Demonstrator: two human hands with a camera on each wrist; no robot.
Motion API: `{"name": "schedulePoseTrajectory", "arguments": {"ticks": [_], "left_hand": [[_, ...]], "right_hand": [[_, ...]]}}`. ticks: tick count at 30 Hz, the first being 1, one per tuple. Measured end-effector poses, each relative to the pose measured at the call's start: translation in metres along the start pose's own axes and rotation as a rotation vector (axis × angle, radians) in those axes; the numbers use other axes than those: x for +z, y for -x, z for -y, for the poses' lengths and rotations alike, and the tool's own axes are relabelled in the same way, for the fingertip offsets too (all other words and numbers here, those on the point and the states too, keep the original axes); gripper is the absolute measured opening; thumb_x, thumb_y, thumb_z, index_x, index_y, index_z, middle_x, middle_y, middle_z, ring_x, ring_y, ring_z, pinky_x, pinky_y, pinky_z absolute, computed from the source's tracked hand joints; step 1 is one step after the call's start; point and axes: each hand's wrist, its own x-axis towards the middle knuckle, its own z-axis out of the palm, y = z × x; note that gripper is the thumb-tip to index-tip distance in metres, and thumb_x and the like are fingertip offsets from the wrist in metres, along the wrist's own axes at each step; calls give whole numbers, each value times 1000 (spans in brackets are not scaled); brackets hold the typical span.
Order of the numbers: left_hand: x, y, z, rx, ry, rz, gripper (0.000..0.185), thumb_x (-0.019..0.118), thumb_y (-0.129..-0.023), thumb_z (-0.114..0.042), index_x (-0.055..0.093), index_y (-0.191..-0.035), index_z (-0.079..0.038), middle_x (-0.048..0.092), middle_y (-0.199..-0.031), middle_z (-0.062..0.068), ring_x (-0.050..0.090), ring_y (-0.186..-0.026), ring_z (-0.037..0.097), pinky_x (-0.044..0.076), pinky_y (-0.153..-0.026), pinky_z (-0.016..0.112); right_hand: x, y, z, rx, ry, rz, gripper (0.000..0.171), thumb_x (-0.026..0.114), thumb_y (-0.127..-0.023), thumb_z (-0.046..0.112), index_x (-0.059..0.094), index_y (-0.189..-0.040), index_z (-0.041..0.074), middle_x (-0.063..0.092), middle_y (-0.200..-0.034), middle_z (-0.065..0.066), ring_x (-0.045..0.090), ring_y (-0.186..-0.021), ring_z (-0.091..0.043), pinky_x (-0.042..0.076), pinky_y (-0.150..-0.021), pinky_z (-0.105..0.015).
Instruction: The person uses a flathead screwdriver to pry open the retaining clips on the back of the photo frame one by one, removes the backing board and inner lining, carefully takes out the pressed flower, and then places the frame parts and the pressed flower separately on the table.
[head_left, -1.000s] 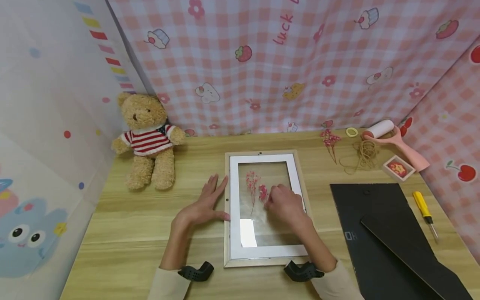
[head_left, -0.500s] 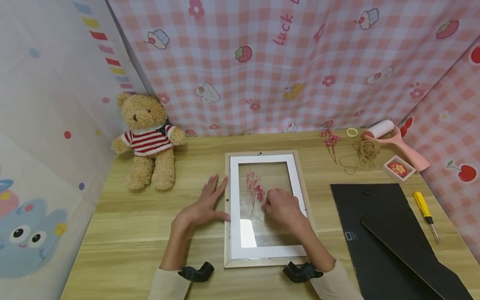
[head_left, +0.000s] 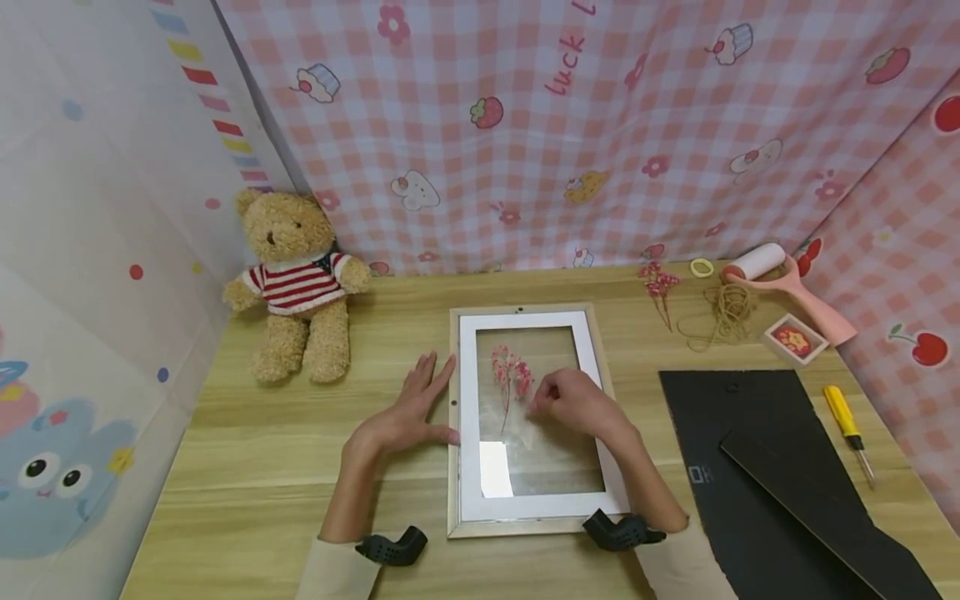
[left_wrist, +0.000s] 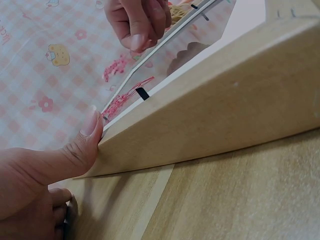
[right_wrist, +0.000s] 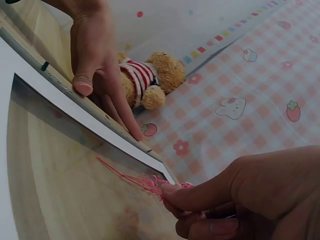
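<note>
A light wooden picture frame [head_left: 453,492] with a white mat [head_left: 469,400] and a transparent pane [head_left: 555,467] lies on the table. One sprig of pink dried flowers [head_left: 502,362] lies on the pane, left of its middle. My right hand [head_left: 577,404] hovers over the pane with curled fingers, pinching a second pink dried flower sprig [head_left: 522,380], whose blossoms lean towards the first. In the left wrist view, this held sprig [left_wrist: 115,67] hangs off the fingertips. My left hand [head_left: 405,417] rests spread against the frame's left side, its thumb on the edge.
A teddy bear [head_left: 292,283] sits at the back left. On the right lie a black backboard [head_left: 738,408] with a stand, a yellow screwdriver [head_left: 843,412], twine [head_left: 727,317], a small box [head_left: 795,340], a pink-handled roller [head_left: 817,308], a tape ring [head_left: 701,267] and another flower sprig [head_left: 658,283].
My right hand has shifted slightly and turned at the wrist, its forearm swinging right. The held sprig's blossoms have come closer to the lying sprig. My left hand has stayed put.
</note>
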Motion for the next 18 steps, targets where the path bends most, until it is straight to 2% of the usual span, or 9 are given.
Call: {"name": "schedulePoseTrajectory", "arguments": {"ticks": [11,18], "left_hand": [[-1,2,6,12,2,-13,128,88,-87,-54,1,-178,-29,-19,-183,13,-22,-169,35,-3,-136,66],[0,-1,5,18,24,-2,130,87,-86,-59,1,-178,-31,-20,-183,12,-23,-169,33,-6,-136,64]], "right_hand": [[-15,-5,-14,10,-114,3,13,71,-103,5,78,-95,-3,75,-92,-11,59,-82,-17,49,-74,-30],[-42,6,-29,37,-156,-32,16,69,-106,6,75,-99,-6,69,-92,-11,57,-85,-19,48,-73,-31]]}}
